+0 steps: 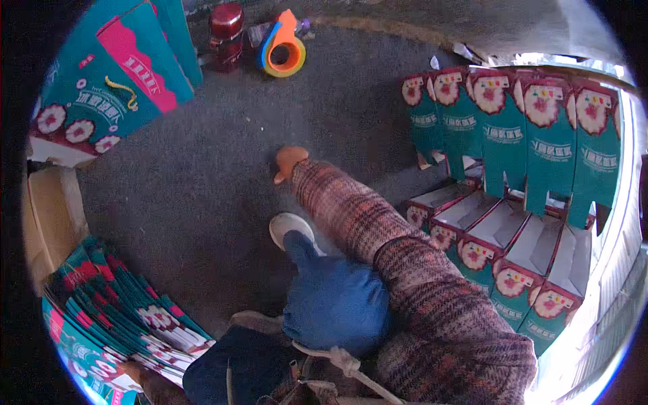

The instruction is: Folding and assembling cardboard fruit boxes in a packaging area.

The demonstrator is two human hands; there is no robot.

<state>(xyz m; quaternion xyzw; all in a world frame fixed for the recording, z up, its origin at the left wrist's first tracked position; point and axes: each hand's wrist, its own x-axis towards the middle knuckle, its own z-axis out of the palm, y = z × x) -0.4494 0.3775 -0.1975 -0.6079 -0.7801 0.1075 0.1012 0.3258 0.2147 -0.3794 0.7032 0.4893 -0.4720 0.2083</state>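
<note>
My left hand (138, 373) is at the lower left, its fingers closed on the edge of a flattened carton in a leaning stack of teal, pink and white flattened cartons (145, 331). That hand is dark and partly cut off by the sleeve and the view's rim. My right hand (291, 162) hangs over the dark floor near the middle, at the end of a plaid sleeve. Its thumb stands apart from the fingers, which are foreshortened, and I see nothing in it.
Upright teal cartons (503, 128) stand in rows on the right, with open-topped ones in front. More teal cartons (115, 81) lean at the upper left, above a brown cardboard box (54, 209). At the back lie a tape dispenser (283, 54) and a dark red jar (227, 30). My shoe (291, 229) is below.
</note>
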